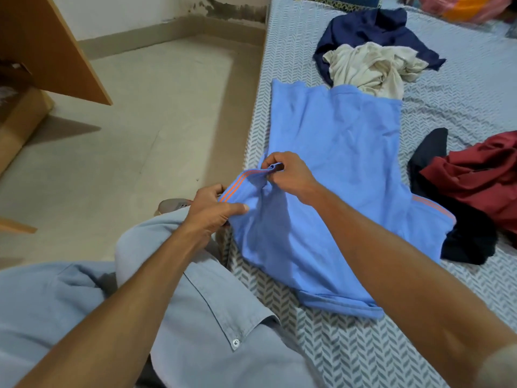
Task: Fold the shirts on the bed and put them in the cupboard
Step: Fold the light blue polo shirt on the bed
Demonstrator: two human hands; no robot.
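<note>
My left hand (208,210) and right hand (291,173) both pinch striped sleeve of blue shirt (335,163), lying at bed (349,354) edge.

1. Only one view, the camera sits on my head, pointed forward and down.
2. It's close in: my left hand (209,211) and right hand (288,175) sit mid-frame, forearms running out the bottom edge.
3. Beyond my hands it takes in the bed (461,107); left of them, the floor (145,113).
</note>
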